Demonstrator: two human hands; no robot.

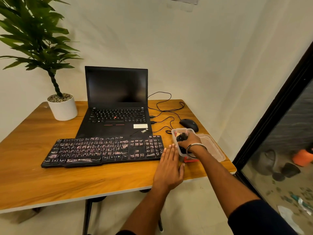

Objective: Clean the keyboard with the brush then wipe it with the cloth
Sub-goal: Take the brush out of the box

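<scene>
A black keyboard (pixel 103 150) smeared with pinkish dust lies on the wooden table (pixel 50 180), in front of the laptop. To its right stands a clear plastic box (pixel 180 154). My right hand (pixel 190 140) reaches into the box and grips a dark bristly thing (pixel 182 137), seemingly the brush. My left hand (pixel 169 168) lies flat with straight fingers against the box's left wall. No cloth can be made out; the box's contents are mostly hidden by my hand.
An open black laptop (pixel 116 106) sits behind the keyboard, a potted plant (pixel 61 106) at back left. A black mouse (pixel 188 124) and cables (pixel 162 106) lie at back right. The box's clear lid (pixel 213 149) rests near the table's right edge. Something red (pixel 190 160) lies under the box.
</scene>
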